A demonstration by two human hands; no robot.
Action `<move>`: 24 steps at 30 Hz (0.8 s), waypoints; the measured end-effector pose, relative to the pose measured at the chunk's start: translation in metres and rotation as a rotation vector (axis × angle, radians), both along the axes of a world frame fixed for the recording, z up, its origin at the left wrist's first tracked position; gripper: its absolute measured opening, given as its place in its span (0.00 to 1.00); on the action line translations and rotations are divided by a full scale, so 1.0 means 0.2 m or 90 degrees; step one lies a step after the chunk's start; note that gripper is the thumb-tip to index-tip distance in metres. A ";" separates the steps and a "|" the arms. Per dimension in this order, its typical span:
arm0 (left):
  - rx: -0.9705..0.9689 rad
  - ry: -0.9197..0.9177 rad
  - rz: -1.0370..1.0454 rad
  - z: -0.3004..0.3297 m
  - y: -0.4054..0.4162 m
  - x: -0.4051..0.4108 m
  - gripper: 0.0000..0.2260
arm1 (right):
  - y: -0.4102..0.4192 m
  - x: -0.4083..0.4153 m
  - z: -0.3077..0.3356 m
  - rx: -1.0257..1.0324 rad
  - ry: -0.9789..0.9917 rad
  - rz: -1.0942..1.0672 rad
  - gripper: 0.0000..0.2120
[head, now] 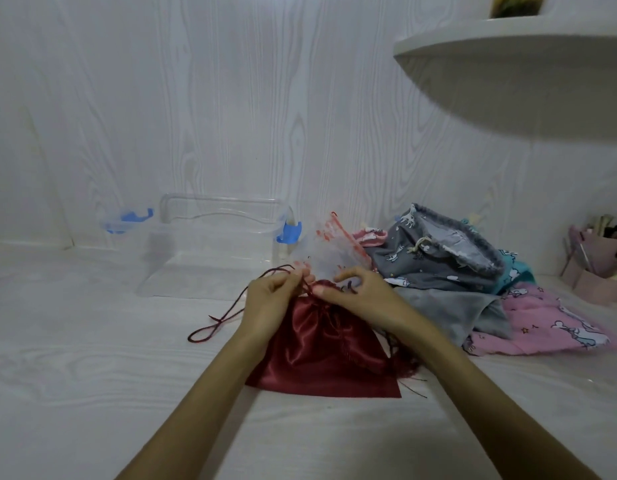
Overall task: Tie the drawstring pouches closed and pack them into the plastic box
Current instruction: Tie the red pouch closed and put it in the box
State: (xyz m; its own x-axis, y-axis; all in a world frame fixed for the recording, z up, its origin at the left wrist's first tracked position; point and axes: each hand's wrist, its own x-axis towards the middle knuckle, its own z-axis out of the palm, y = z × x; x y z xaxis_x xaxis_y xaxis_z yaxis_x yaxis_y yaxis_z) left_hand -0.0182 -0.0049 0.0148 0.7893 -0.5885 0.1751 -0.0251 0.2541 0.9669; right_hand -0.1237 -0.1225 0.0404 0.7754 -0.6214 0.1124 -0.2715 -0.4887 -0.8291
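**Both hands at the neck of the dark red pouch**

The white wood-grain bench (92, 375) carries everything here and runs back to a wall of the same pattern. Up and to the right of the hands a rounded white shelf (507, 64) juts from the wall.

Beyond the left hand, slightly to its left, stands the clear plastic box (210, 251), open at the top, with blue clips at its two ends. To the right of the right hand lies a heap of fabric pouches (473, 289): a grey one with white animal print (431, 258) on top, plain grey cloth and pink printed cloth under it (a bit of teal shows between them). A sheer white pouch with a red edge (327, 251) lies just past the fingertips of both hands.

The dark red satin pouch (320, 355) lies flat on the bench under the wrists, its gathered neck up at the fingers. The left hand (269, 303) has a narrow grip, fingers curled and pinching the dark red drawstring (224, 320), whose loose loop trails out to that hand's left. The right hand (362, 292) rests on the neck, thumb pressed down and forefinger curled above; what its grip encloses cannot be told.

Far right, a pink holder of brushes (598, 268) sits near the bench's edge.
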 end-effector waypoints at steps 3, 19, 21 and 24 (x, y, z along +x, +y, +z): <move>0.021 -0.070 0.083 -0.05 -0.01 0.03 0.07 | 0.01 0.07 -0.12 -0.124 0.001 -0.009 0.06; 0.147 -0.179 -0.172 -0.13 -0.07 0.04 0.11 | -0.04 -0.03 -0.03 -0.174 0.344 0.070 0.15; 0.151 -0.179 -0.189 -0.12 -0.06 0.02 0.11 | -0.03 -0.11 0.13 -0.209 0.474 0.130 0.16; 0.158 -0.188 -0.226 -0.12 -0.05 0.00 0.15 | -0.02 -0.15 0.31 -0.230 0.517 0.184 0.17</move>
State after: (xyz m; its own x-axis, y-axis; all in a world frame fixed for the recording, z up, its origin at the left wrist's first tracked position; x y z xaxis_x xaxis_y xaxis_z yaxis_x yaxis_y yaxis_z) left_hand -0.0183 -0.0153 -0.0100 0.4710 -0.8631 0.1823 -0.2602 0.0616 0.9636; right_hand -0.1533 -0.1257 0.1024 0.8203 -0.4246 -0.3831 -0.5284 -0.8189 -0.2239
